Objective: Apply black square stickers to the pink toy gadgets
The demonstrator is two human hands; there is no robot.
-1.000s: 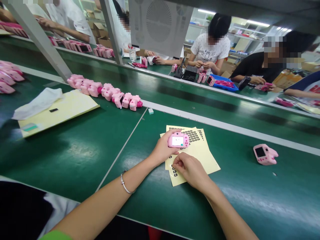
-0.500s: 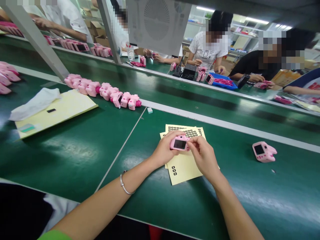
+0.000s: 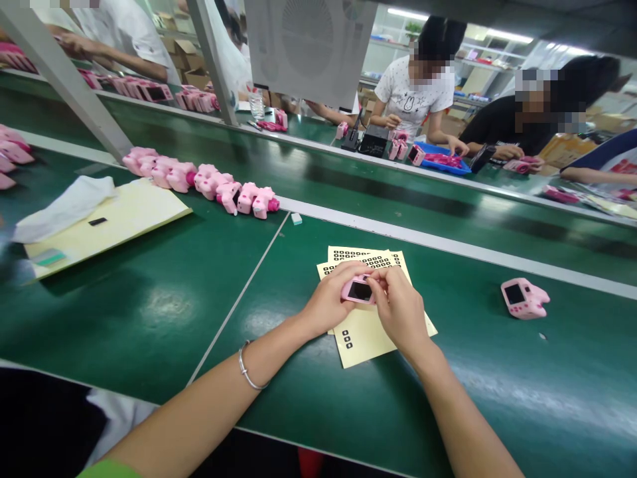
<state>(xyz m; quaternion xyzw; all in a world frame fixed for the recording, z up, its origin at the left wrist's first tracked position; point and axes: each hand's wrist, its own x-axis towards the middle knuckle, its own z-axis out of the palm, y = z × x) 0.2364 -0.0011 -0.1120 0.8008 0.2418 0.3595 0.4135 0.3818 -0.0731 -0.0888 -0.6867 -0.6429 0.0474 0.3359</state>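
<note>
Device, rounded pink, glossy blk screen, L hand curled round it, R hand pinched at edge, contents unclear

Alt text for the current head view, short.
Left hand holds a pink camera, dark screen toward the viewer, as the right hand touches its right side, over yellow sheets on a green bench. Another camera sits at right, pink items lined up back left; people work opposite.

Small pink camera gripped in my left hand, dark rectangular screen facing me, right end partly covered by my right hand, overlapping pale yellow sheets beneath, flat on the tabletop, printed with little black-framed squares.
</note>
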